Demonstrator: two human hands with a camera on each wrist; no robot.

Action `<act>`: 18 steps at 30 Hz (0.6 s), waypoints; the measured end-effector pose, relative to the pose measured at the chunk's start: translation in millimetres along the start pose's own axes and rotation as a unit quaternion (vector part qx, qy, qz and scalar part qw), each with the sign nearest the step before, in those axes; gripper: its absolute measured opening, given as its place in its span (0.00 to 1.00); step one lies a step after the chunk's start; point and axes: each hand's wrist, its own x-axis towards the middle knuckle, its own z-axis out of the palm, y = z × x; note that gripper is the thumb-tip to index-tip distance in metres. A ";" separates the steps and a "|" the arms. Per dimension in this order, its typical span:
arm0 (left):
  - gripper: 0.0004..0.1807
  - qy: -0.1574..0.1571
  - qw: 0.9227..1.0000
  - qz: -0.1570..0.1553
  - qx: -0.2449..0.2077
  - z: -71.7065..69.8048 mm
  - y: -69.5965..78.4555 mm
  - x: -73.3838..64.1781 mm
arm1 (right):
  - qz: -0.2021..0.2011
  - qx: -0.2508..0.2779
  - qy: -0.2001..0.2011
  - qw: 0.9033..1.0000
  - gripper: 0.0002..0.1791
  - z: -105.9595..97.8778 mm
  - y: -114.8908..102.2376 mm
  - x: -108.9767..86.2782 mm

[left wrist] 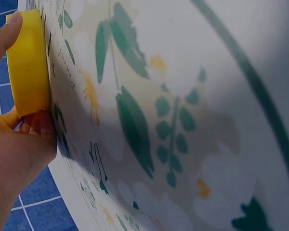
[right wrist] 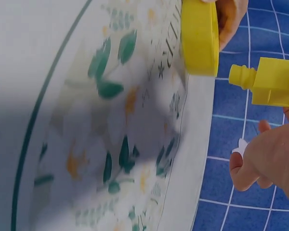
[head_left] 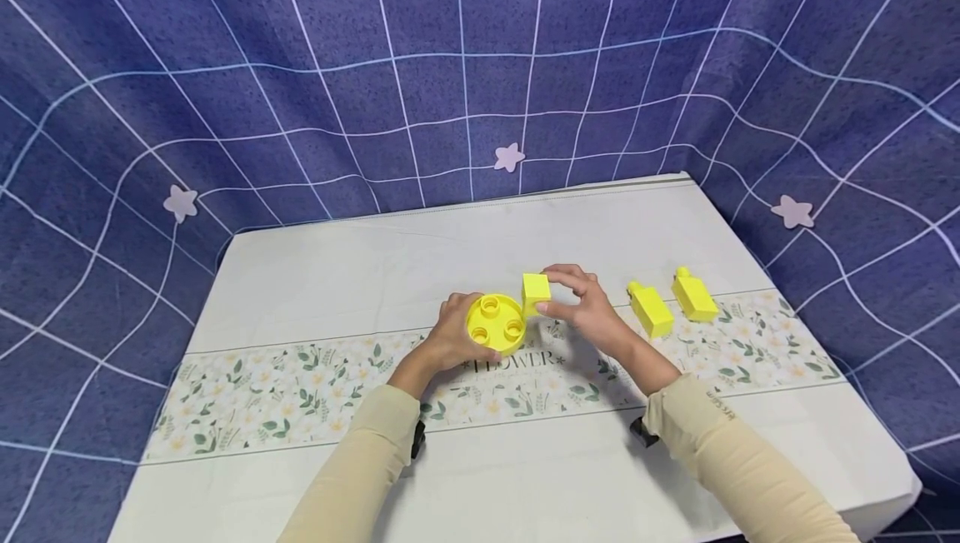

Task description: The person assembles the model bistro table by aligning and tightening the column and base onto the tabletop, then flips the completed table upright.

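Observation:
A round yellow base (head_left: 497,338) with three raised ring sockets faces up near the table's middle. My left hand (head_left: 452,335) grips it from its left side, thumb along the near rim. In the right wrist view, a yellow block (right wrist: 273,82) with a ribbed round peg is pinched by my right hand (right wrist: 274,151). The peg points down toward the base (right wrist: 199,38), apart from it. The head view puts that block (head_left: 536,286) just above the base's right edge, with my right hand (head_left: 592,310) holding it from the right.
Two more yellow pegged blocks, one nearer (head_left: 651,310) and one farther right (head_left: 694,296), lie on the table to the right of my right hand. A white cloth with a floral band covers the table (head_left: 337,268). Blue gridded curtains (head_left: 420,93) surround its far and side edges.

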 end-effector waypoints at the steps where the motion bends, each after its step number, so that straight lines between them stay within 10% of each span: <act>1: 0.58 0.000 1.000 0.000 -0.002 -0.2 0.3 0.0 | 0.001 0.003 -0.001 1.000 0.25 1.7 -0.4 -0.1; 18: 0.57 -0.003 1.000 0.013 -0.003 -0.4 -0.4 0.0 | 0.017 0.029 -0.010 0.999 0.25 24.0 3.2 -0.2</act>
